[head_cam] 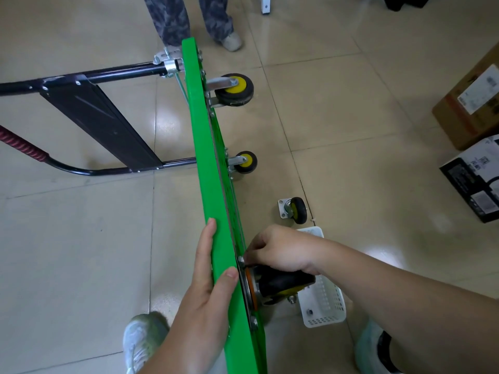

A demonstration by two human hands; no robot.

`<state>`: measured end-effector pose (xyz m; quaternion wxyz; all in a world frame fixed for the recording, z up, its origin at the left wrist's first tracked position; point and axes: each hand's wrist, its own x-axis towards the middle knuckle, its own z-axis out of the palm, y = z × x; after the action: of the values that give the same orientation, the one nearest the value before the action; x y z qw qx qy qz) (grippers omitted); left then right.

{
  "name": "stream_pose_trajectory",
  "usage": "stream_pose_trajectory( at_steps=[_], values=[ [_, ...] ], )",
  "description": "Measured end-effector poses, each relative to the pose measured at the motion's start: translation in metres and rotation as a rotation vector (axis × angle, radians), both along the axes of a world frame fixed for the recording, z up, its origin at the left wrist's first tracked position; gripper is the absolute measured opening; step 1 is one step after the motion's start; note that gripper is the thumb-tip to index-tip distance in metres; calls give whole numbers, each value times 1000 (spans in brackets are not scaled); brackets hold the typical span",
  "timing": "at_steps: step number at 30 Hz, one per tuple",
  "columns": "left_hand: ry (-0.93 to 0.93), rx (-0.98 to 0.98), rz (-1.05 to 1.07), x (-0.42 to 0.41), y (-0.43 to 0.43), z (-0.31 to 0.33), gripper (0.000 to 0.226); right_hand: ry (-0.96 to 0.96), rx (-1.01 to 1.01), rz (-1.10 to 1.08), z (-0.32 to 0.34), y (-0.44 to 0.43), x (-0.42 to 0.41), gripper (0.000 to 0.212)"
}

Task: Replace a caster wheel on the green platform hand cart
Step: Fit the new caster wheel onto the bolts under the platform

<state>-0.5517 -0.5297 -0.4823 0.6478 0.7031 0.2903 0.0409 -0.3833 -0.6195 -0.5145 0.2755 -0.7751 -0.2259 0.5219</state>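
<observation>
Green cart (208,163) stands tipped up on one long edge on the tiled floor (351,117), seen edge-on, underside facing right. Black handle (102,117) sticks out to the left, with a red grip (24,145) at the far left edge of view. Left hand (208,287) grasps the upper edge of the cart: fingers lie flat along the left face, thumb hooks over the edge. Right hand (278,249) is on the underside at the near caster (280,286), fingers curled, tips pinched at a bolt (241,259) on the caster's mounting plate, wrist over the black tyre. Whether the bolt is tight or loose, cannot tell. Two more casters with yellow hubs are fixed to the underside, far caster (235,89) and middle caster (245,161). Loose caster (295,211) lies on the floor right of the cart, plate facing left, apart from the cart. White basket (326,300) sits on the floor just beyond the near caster, under the right forearm, with a small metal part inside. Wearer's shoes (143,338) show at the bottom on either side of the cart. Another person's legs (189,20) stand at the far end. Brown box (469,103) and black-and-white box (475,179) sit at the right.
</observation>
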Motion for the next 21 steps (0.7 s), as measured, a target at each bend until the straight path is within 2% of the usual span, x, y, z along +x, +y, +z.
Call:
stream_pose_trajectory(
  at_steps=[12,17,21],
  values=[
    [-30,-5,6,1,2,2,69,-14,7,1,1,0,-1,32],
    [-15,27,-15,0,2,5,71,119,1,-20,2,-1,3,27],
    [-33,7,-7,1,2,3,67,61,-12,4,1,1,2,33]
  ],
)
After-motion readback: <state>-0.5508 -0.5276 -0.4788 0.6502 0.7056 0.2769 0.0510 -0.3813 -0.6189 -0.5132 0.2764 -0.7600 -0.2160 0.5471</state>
